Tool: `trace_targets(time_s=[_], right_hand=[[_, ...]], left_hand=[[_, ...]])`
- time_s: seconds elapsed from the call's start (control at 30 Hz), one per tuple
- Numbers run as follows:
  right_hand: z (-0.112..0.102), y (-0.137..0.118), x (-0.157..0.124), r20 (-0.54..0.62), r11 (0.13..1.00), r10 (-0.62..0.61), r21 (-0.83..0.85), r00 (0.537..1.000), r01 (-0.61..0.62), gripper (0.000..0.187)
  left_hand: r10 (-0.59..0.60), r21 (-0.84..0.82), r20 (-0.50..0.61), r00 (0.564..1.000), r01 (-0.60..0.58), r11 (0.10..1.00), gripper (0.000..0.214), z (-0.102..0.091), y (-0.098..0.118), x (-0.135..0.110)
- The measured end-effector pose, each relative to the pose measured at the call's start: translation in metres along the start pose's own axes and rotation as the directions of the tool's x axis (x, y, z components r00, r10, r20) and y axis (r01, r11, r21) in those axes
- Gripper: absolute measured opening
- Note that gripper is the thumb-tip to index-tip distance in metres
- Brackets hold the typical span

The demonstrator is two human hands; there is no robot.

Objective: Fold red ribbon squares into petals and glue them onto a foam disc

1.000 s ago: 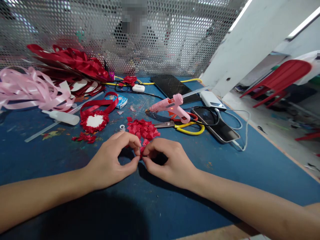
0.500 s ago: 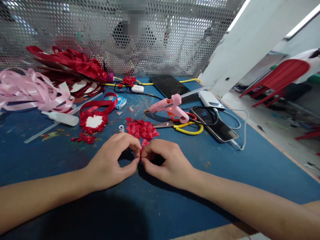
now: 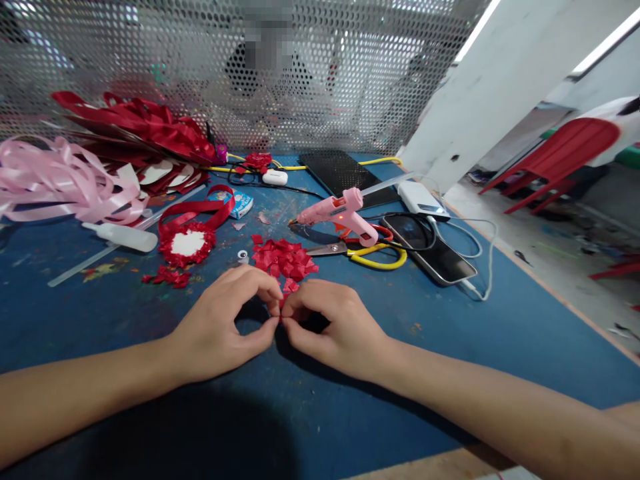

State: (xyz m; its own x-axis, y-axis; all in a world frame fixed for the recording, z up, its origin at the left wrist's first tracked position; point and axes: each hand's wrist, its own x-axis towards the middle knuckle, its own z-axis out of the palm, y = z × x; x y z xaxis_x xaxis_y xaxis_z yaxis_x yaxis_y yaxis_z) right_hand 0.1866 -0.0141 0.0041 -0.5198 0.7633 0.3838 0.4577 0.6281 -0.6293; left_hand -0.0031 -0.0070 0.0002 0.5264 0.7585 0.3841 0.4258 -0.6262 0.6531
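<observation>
My left hand [image 3: 220,330] and my right hand [image 3: 335,327] meet fingertip to fingertip over the blue table [image 3: 320,400]. Both pinch one small red ribbon piece [image 3: 281,313], mostly hidden between the fingers. Just beyond them lies a pile of cut red ribbon squares [image 3: 284,259]. To the left of the pile sits a white disc ringed with red ribbon petals [image 3: 189,244], with a red ribbon loop [image 3: 200,208] behind it.
A pink glue gun [image 3: 339,213] and yellow-handled scissors [image 3: 370,255] lie right of the pile, then a phone [image 3: 431,248] and a white power bank [image 3: 423,199] with cables. Pink ribbon [image 3: 65,180], red bows [image 3: 140,123] and a white glue bottle [image 3: 123,236] fill the left. A perforated metal screen [image 3: 350,80] closes the back.
Both hands stay together on the ribbon piece; the fingertips have closed tighter and less red shows between them. Nothing else moved.
</observation>
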Motion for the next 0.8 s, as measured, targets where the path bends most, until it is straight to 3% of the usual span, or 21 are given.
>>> trace_targets(time_s=[0.8], right_hand=[[0.0008, 0.0002, -0.0028, 0.007, 0.999, -0.033, -0.020, 0.999, 0.034, 0.010]], left_hand=[[0.043, -0.020, -0.007, 0.999, -0.043, 0.999, 0.026, 0.0010, -0.0021, -0.0021]])
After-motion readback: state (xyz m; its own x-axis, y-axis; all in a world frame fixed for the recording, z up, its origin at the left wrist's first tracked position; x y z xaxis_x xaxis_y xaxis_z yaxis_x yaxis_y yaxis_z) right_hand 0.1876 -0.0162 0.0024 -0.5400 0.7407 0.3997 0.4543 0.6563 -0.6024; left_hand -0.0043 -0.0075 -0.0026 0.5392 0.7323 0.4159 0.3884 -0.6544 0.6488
